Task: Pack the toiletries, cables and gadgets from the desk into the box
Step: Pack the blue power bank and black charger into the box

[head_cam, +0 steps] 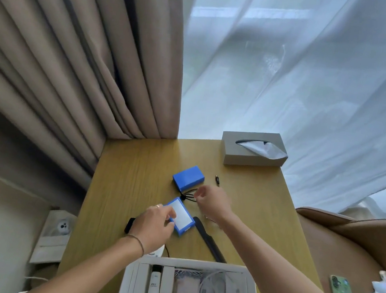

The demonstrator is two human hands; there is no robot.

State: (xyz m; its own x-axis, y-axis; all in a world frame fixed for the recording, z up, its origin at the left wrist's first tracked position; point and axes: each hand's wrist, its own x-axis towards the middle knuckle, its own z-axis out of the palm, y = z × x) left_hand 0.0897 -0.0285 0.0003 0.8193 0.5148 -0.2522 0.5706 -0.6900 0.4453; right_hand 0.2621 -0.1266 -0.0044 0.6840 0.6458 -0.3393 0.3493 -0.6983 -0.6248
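Blue plastic fills my view at mid-desk: my left hand (155,223) pinches the near corner of a blue pack with a white label (181,216), its long axis running diagonally from far-left to near-right; no writing is legible to me. My right hand (211,202) curls its fingers around thin black wires (188,196) trailing from a second blue pack (187,180) just beyond. The white box (191,292) sits at the desk's (133,175) near edge, cables already inside. Bare wood lies left of both packs.

Box (191,292) nearest; tissue holder (253,148) far; cables (214,291) probably inside box.
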